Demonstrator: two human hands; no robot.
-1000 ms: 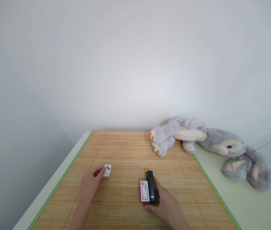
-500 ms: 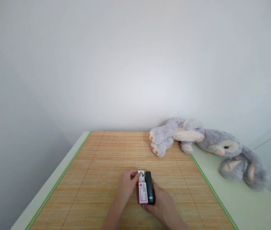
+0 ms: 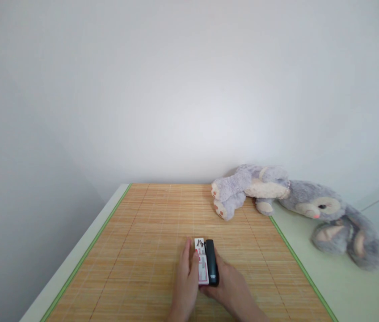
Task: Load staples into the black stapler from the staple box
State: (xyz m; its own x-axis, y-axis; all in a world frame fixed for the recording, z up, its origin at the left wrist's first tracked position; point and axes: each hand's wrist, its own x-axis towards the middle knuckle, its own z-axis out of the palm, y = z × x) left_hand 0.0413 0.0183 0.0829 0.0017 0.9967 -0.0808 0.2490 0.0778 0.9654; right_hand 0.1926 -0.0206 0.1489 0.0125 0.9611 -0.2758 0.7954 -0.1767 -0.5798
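Observation:
A dark stapler (image 3: 211,264) lies lengthwise on the mat, right beside two small boxes in a row. The nearer white-and-pink box (image 3: 203,270) bears a label with a grey picture, perhaps staples. The farther small white box (image 3: 199,244) shows a dark printed picture. My left hand (image 3: 186,279) rests along the boxes' left side, fingers stretched forward and the thumb at the nearer box's edge. My right hand (image 3: 229,284) is closed round the stapler's right side, its thumb at the near end of the boxes; some fingers are hidden.
A bamboo mat (image 3: 156,223) with green edging covers most of the pale table (image 3: 313,241). A grey plush rabbit (image 3: 266,188) lies at the back right, partly on the mat. Behind the table stands a white wall (image 3: 176,89).
My left hand has gone from pinching near the farther box to lying straight along the boxes' left side. The right hand stays at the stapler. The view has shifted slightly.

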